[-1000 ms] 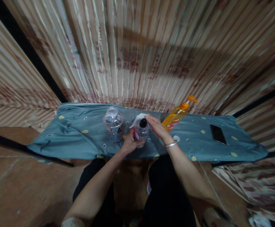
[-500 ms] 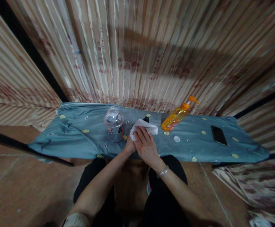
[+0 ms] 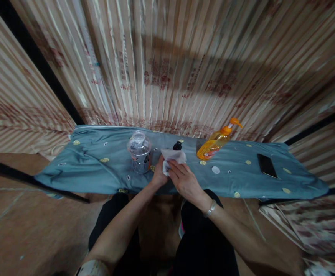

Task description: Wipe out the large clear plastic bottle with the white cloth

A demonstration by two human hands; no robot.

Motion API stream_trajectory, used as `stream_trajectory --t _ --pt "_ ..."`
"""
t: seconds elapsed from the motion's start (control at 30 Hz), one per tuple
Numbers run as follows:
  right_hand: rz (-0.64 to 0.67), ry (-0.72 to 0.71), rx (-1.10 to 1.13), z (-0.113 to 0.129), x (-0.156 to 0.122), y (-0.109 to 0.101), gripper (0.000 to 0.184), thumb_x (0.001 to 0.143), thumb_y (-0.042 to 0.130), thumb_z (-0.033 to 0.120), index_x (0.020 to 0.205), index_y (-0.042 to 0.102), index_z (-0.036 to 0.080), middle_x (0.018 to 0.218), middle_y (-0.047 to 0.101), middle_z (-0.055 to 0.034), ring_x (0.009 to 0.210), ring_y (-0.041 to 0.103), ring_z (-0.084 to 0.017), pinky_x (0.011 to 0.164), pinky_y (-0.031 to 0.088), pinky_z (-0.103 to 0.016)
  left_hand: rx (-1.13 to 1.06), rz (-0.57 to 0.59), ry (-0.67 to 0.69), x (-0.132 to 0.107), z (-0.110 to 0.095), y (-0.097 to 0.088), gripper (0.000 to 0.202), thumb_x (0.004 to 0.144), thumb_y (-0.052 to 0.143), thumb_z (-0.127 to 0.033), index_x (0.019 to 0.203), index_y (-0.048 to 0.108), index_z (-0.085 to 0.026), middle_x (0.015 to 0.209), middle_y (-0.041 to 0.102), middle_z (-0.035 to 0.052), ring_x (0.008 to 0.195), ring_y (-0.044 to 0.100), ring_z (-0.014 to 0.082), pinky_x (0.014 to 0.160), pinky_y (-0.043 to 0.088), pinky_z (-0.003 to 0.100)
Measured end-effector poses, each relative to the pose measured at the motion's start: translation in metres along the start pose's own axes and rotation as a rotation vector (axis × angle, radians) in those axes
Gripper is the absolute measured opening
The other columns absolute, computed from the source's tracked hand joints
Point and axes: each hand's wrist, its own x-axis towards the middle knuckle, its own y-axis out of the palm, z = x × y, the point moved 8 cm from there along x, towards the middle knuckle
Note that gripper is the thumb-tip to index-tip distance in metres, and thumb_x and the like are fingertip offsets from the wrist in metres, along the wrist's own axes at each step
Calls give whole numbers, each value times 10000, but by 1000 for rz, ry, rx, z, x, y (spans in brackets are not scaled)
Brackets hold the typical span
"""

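Observation:
Low over the middle of the covered bench, my two hands meet at a folded white tissue point(image 3: 173, 155). My left hand point(image 3: 159, 175) is closed at its left side, with most of its fingers hidden behind the tissue. From the right, my right hand point(image 3: 185, 181) presses bent fingers onto the tissue's lower part. A black knobbed top point(image 3: 177, 146) sticks out just beyond the tissue; what it belongs to is hidden. Left of my hands stands a clear plastic bottle point(image 3: 140, 155) with a printed label. To the right is a pump bottle point(image 3: 214, 143) of orange liquid.
A dark phone point(image 3: 266, 165) and a white round spot point(image 3: 215, 169) lie right of my hands on the blue patterned cloth point(image 3: 92, 172). Striped curtains point(image 3: 167, 69) hang behind the bench, and black metal bars point(image 3: 37, 65) frame both sides.
My right hand has slid a little right and down, drawing the tissue's near part with it. The tissue is folded differently, and more of the black top shows.

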Motion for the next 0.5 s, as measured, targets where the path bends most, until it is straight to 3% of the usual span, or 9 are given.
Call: stream_trajectory --t 0.13,0.2,0.27,0.3,0.37,0.43,0.5 --pt "-250 288 205 -12 -37 0 478 1039 444 177 1511 523 175 1625 494 -205 1577 395 -305 1254 405 -578 28 -30 38 -2 -2 -2 548 707 774 -236 1220 588 -183 1154 729 98 1092 706 318 1026 547 469" --pt "-333 447 347 -24 -40 7 631 1042 479 287 1633 318 136 1703 347 -244 1600 348 -322 1245 416 -577 42 -29 48 -2 -1 -2 621 680 814 -266 1252 582 -201 1172 726 92 1087 705 310 1029 552 480" --pt "-343 528 478 -35 -31 13 786 1026 510 403 1671 185 95 1718 299 -262 1603 336 -337 1246 412 -567 54 -19 58 -2 0 -3 676 666 828 -267 1292 576 -212 1222 719 98 1124 701 305 1062 542 483" --pt "-331 548 530 -40 -24 15 810 1016 518 449 1669 198 92 1705 336 -254 1597 348 -341 1248 410 -553 61 -12 61 -3 1 -4 691 668 823 -259 1310 572 -211 1243 715 104 1145 699 305 1079 535 486" --pt "-278 581 627 -54 -8 19 726 1012 517 508 1618 371 136 1609 512 -201 1538 453 -333 1216 455 -485 77 0 63 -4 4 -6 741 664 822 -244 1353 553 -194 1290 700 126 1189 691 313 1108 517 502" --pt "-195 645 724 -68 3 27 605 1011 509 566 1475 574 182 1381 711 -149 1375 623 -326 1105 548 -425 94 4 61 -5 8 -8 806 648 840 -239 1389 530 -170 1360 665 161 1268 658 339 1152 480 536" --pt "-156 690 825 -78 6 37 585 1009 506 605 1384 645 179 1179 789 -122 1220 710 -315 1030 588 -424 110 -4 64 -5 11 -11 872 625 869 -245 1416 512 -168 1448 608 185 1384 582 367 1215 411 568"
